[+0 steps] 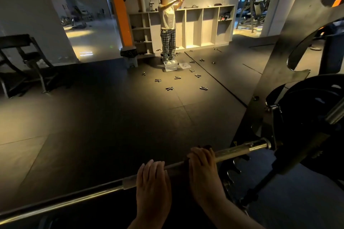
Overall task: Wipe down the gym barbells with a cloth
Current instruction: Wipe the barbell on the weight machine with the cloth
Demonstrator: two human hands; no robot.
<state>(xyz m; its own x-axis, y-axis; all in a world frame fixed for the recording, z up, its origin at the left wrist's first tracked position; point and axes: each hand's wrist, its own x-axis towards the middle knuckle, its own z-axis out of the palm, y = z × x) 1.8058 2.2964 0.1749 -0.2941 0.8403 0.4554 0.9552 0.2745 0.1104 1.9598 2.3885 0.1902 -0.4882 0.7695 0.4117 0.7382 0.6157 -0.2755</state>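
Observation:
A steel barbell (240, 149) runs from the lower left up to the right, where its end sits in a rack hook beside a black weight plate (312, 102). My left hand (152, 182) curls over the bar near the middle. Just to its right, my right hand (202, 169) grips the bar through a dark cloth (205, 147); only the cloth's edges show past the fingers.
The metal rack upright (275, 57) rises at the right. A person (168, 24) stands ahead with arms raised by a clear plastic bin (170, 65). Several small clips (203, 88) lie scattered on the dark rubber floor. A black bench (24, 57) stands left; white shelves (201, 24) line the wall.

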